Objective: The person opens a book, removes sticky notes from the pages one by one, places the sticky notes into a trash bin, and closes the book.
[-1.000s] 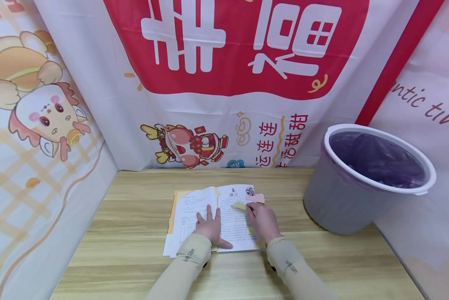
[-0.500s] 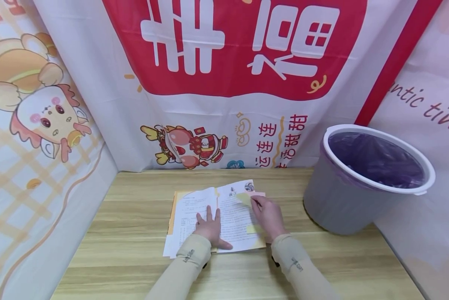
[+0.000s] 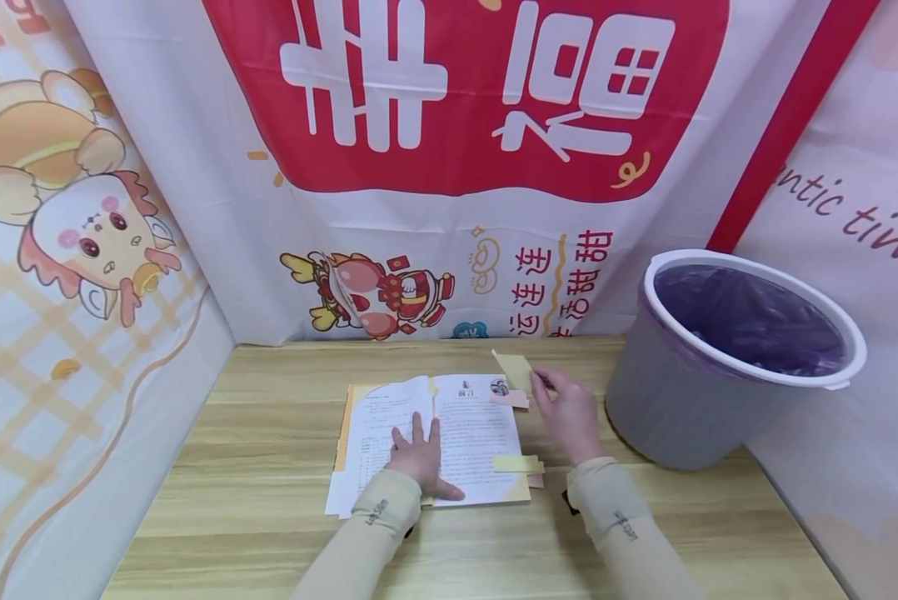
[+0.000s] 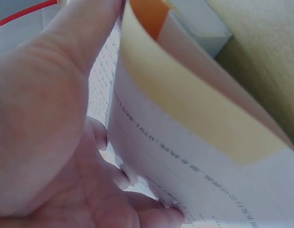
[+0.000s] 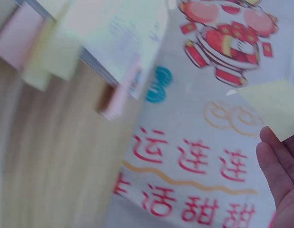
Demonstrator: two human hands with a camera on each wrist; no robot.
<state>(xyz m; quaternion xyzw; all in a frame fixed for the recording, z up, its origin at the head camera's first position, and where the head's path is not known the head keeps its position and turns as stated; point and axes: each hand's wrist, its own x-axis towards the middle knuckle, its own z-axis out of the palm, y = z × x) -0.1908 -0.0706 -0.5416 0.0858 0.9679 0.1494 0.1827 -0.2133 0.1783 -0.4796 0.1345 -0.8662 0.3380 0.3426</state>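
The right hand pinches a yellow note in its grip, now moved off the page to the far right corner of the open book, the left hand spread across it, a purple liner inside the grey bin at right.

The left hand covers part of the open book, whose body text is too small to read from the head view. The right hand hides one end of the yellow note; in the right wrist view the right edge cuts off both, and the worktop blurs. The top edge crops the banner in the head view.
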